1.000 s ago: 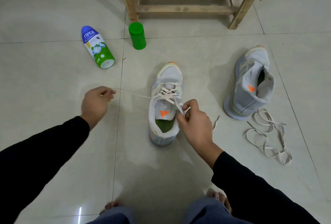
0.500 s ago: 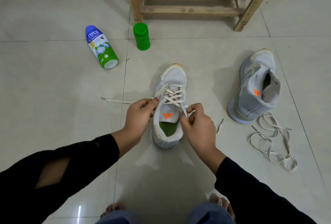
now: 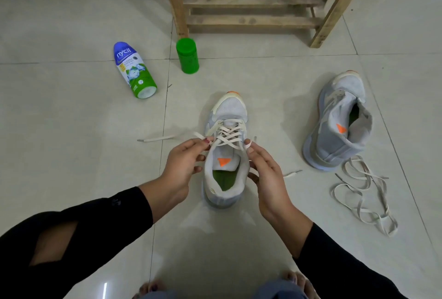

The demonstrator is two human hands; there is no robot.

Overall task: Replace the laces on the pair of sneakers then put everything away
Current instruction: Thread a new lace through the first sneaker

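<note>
A grey sneaker [image 3: 228, 107] with an orange toe tip stands upright on the floor in front of me, its cream lace [image 3: 227, 135] crossed through the eyelets. My left hand [image 3: 183, 167] pinches the left lace strand at the shoe's top left eyelet; the strand's free end [image 3: 157, 138] trails left on the tiles. My right hand [image 3: 265, 169] pinches the right strand at the top right eyelet, and its tip [image 3: 291, 174] lies on the floor. A second grey sneaker [image 3: 339, 121] without a lace lies tilted to the right. A loose cream lace [image 3: 363, 193] is piled beside it.
A blue-and-green powder bottle [image 3: 134, 70] lies on its side at the upper left. A green cap [image 3: 187, 58] stands by the leg of a wooden rack [image 3: 251, 2] at the back. My bare toes [image 3: 153, 289] show at the bottom edge.
My left hand came in from the far left, where it held the strand pulled taut, to the shoe's top left eyelet. The strand's end now lies slack on the floor.
</note>
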